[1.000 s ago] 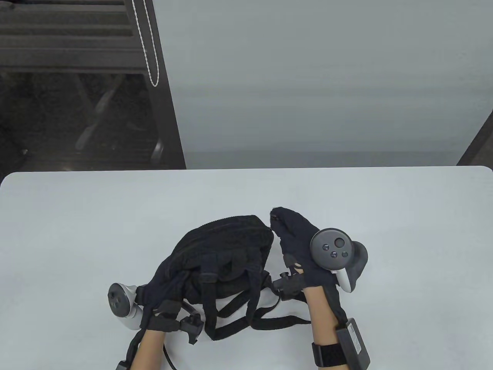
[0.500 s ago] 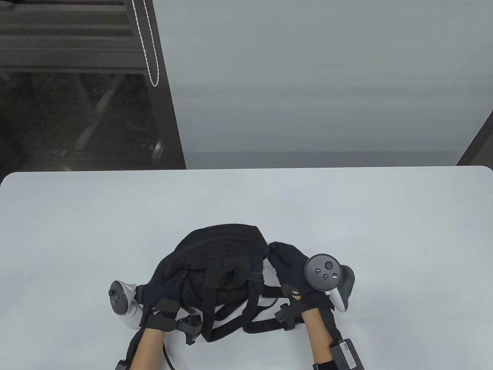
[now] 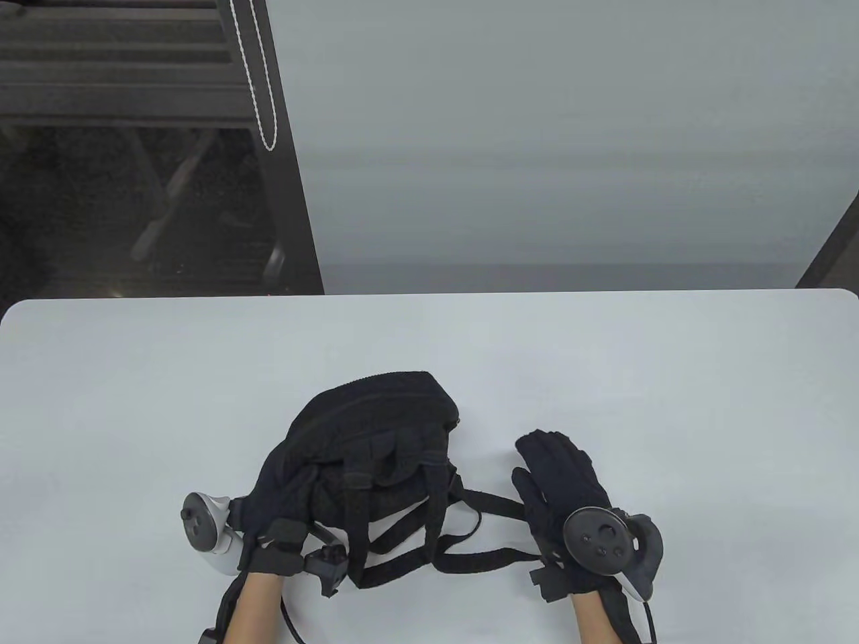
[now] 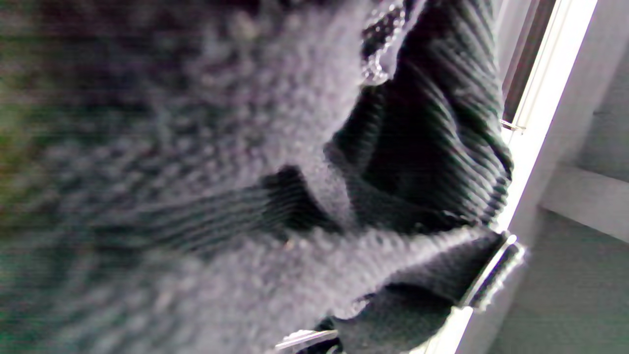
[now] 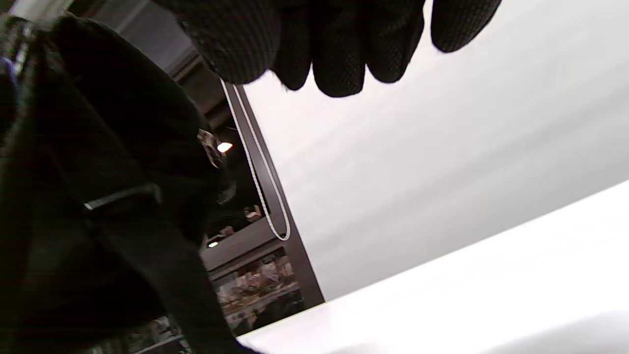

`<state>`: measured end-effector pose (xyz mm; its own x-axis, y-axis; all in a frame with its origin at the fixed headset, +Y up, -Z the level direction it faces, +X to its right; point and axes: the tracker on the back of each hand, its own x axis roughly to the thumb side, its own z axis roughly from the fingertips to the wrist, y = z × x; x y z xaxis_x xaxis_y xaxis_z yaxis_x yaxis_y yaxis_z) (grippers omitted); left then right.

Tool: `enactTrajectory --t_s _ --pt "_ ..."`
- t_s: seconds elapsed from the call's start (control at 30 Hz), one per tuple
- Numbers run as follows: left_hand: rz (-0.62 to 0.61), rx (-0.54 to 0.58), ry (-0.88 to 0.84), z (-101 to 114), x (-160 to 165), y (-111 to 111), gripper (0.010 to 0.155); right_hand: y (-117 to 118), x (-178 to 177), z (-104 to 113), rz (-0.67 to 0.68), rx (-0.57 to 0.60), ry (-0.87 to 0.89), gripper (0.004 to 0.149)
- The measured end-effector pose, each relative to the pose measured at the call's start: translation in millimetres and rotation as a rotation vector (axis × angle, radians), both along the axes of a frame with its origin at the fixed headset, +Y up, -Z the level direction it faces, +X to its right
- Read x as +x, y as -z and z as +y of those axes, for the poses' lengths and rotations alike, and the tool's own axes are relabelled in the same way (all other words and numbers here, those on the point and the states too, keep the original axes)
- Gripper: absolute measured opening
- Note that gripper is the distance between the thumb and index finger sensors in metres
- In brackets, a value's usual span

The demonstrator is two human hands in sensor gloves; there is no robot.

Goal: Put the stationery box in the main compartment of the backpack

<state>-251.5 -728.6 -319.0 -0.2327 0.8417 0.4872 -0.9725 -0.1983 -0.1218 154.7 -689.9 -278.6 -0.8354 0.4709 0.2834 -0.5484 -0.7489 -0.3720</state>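
Note:
A black ribbed backpack lies on the white table near the front edge, straps facing up. My left hand lies over its left side and holds the fabric; the left wrist view shows blurred glove fingers pressed into the ribbed cloth. My right hand rests on the table to the right of the bag, fingers stretched out and holding nothing. In the right wrist view its fingertips hang free, with the backpack at the left. No stationery box is in view.
One loose strap runs from the bag to under my right hand. A dark window frame with a white bead cord stands behind the table's far left.
My right hand has pulled back from the backpack's upper right side toward the front right and now lies apart from the bag. The backpack has shifted slightly left.

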Motion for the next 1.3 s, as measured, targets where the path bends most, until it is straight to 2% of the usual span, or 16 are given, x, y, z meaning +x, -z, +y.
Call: enactTrajectory --t_s 0.17,0.3,0.57,0.73,0.8,1.0,1.2,1.3 --pt "0.009 -0.012 0.006 1 0 0 0.045 2 7 -21 -0.059 -0.104 -0.091 0.059" --pt "0.032 -0.028 0.014 -1 -2 0 0.045 2 8 -30 -0.068 -0.180 -0.129 0.064" --pt "0.097 -0.080 0.027 0 -6 10 0.046 4 10 -36 -0.059 -0.221 -0.126 0.067" --pt "0.150 -0.117 0.065 14 -5 32 0.046 4 13 -36 -0.052 -0.222 -0.084 0.066" --pt "0.192 -0.142 0.120 23 -7 50 0.047 4 12 -36 -0.047 -0.227 -0.077 0.066" --pt "0.364 -0.221 0.243 33 -15 98 0.048 4 15 -34 -0.046 -0.227 -0.048 0.066" --pt "0.555 -0.249 0.421 31 -17 126 0.051 5 18 -33 -0.056 -0.225 -0.033 0.067" --pt "0.589 -0.243 0.627 23 -6 130 0.054 5 16 -34 -0.054 -0.234 -0.038 0.067"
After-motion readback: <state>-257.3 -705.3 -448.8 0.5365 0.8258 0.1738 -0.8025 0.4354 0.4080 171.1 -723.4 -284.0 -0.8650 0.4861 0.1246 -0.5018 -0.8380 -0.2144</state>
